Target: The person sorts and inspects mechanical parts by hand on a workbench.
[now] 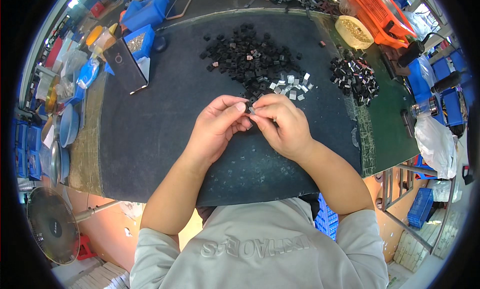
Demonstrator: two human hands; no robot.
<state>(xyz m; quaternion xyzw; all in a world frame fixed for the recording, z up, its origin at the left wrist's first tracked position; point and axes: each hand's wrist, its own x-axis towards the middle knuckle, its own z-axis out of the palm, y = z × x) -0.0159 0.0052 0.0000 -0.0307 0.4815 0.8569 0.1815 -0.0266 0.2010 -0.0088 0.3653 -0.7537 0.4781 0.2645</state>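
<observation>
Above the dark work mat [150,134], my two hands meet near the middle. My left hand [212,129] is closed, pinching a small black block [248,106] between thumb and fingers. Against that block, the fingertips of my right hand [287,126] press a small silver metal piece [252,110], partly hidden by the fingers. Just beyond the hands lies a heap of small black blocks [250,54]. At the heap's near right edge, several loose silver metal pieces [292,84] are scattered.
To the right is a second pile of black parts with shiny metal [355,76]. A cream tub [354,31] and orange basket [380,14] stand at the far right. A phone [125,64] leans at the left, near blue bins [140,41]. A fan [52,226] stands lower left.
</observation>
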